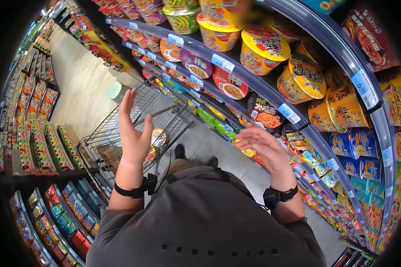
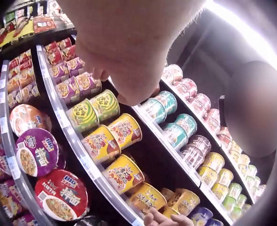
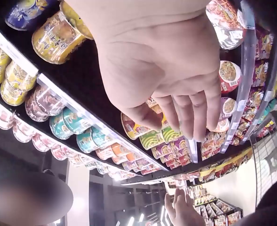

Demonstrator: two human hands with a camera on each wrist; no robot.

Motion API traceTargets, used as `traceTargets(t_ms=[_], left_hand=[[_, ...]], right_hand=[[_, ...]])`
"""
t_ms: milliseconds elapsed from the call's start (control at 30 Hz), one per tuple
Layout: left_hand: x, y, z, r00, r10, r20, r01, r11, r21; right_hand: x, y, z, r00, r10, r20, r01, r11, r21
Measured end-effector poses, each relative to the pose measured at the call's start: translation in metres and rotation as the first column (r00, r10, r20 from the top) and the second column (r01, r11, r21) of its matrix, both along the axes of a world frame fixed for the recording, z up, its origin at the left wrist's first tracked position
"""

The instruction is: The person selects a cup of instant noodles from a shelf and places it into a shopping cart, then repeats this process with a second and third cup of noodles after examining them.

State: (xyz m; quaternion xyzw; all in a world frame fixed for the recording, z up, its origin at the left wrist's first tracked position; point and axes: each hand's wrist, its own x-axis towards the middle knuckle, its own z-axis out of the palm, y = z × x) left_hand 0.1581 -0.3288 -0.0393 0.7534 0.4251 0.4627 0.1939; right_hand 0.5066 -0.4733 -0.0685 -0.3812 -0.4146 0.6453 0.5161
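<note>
My left hand (image 1: 136,135) is raised over the wire shopping cart (image 1: 107,135), fingers pointing up and thumb apart, with nothing in it. My right hand (image 1: 268,153) is held out before the noodle shelf, palm inward and fingers slightly bent, also holding nothing. Nearest it in the head view is a black noodle bowl (image 1: 266,111). Above that row stand yellow noodle tubs (image 1: 263,52), one of them tipped (image 1: 302,78). The right wrist view shows the relaxed palm and fingers, with noodle cups behind. Inside the cart lies a round package (image 1: 159,138), partly covered by the left hand.
Shelves with price-tag rails (image 1: 223,63) curve along the right side. Lower shelves with bagged goods (image 1: 71,209) line the left. Beyond the cart, a pale green round object (image 1: 115,90) stands on the aisle floor (image 1: 73,58). The person's shoes (image 1: 180,151) are behind the cart.
</note>
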Motion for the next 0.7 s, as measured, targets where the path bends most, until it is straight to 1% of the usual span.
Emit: traceTargets(t_ms=[133,200,333,500,567,633,700], left_hand=[[-0.023,-0.009,0.002,0.999,0.031,0.006,-0.031,1.000,0.000],[-0.036,-0.013,0.002,0.999,0.037,0.013,-0.037,0.999,0.027],[-0.079,-0.024,0.002,0.996,0.091,-0.011,-0.090,0.995,0.048],[-0.165,-0.042,-0.003,0.977,0.210,-0.033,-0.211,0.978,-0.007],[-0.204,-0.052,-0.006,0.967,0.255,0.002,-0.255,0.966,-0.041],[-0.241,-0.063,-0.009,0.951,0.308,0.001,-0.307,0.950,-0.060],[-0.279,-0.072,-0.016,0.934,0.354,0.038,-0.349,0.932,-0.098]], right_hand=[[-0.018,0.006,-0.004,0.999,0.048,0.019,-0.049,0.998,0.025],[-0.030,0.010,-0.005,0.997,0.055,0.058,-0.056,0.998,0.009],[-0.065,0.021,-0.004,0.994,0.094,0.050,-0.092,0.995,-0.031],[-0.130,0.043,-0.011,0.980,0.183,0.076,-0.176,0.981,-0.080],[-0.163,0.050,-0.013,0.975,0.212,0.065,-0.205,0.974,-0.091],[-0.196,0.057,-0.014,0.965,0.254,0.068,-0.246,0.963,-0.106],[-0.229,0.063,-0.013,0.946,0.308,0.100,-0.297,0.948,-0.115]])
